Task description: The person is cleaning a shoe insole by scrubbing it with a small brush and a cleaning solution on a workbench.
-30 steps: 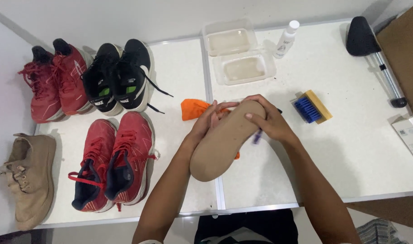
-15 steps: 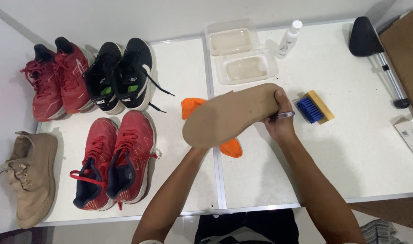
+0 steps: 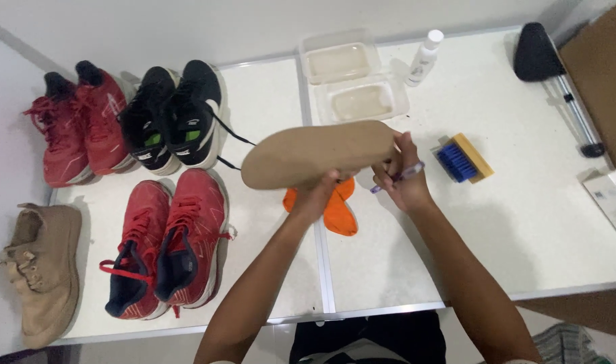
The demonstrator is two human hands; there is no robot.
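Insole (image 3: 315, 155) in tan, long axis running left to right above the worktop (image 3: 524, 222), we see gripped by our left hand (image 3: 319, 195) underneath and right hand (image 3: 399, 176), also pinching a purple toothbrush (image 3: 397, 177), at its right end.

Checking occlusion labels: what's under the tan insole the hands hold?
Below the flat tan insole lies an orange cloth on the white table; the left hand grips beneath. The cloth's upper part is covered.

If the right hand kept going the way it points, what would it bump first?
The right hand points up the table, so probably the nearer clear plastic tub, though the tan insole it holds would likely touch first; depth is unclear.
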